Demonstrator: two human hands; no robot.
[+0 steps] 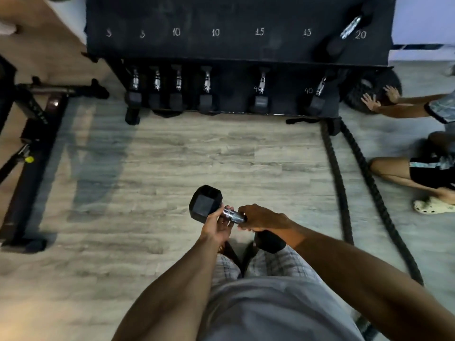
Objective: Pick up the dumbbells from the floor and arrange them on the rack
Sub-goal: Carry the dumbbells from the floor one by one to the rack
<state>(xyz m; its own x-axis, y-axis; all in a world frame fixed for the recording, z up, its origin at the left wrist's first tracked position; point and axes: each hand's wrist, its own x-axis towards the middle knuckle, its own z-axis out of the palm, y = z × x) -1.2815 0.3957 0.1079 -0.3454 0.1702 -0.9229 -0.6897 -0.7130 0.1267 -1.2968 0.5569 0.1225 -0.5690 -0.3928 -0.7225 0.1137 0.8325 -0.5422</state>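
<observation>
Head view: both grips (218, 223) (258, 219) closed around dumbbell (205, 204), rack (236, 43) ahead, rope (341, 183) alongside

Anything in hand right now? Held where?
Yes: one dumbbell, gripped on its chrome handle by both the left hand and the right hand.

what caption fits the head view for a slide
Both hands, left hand and right hand, carry a dumbbell toward the rack.
</observation>
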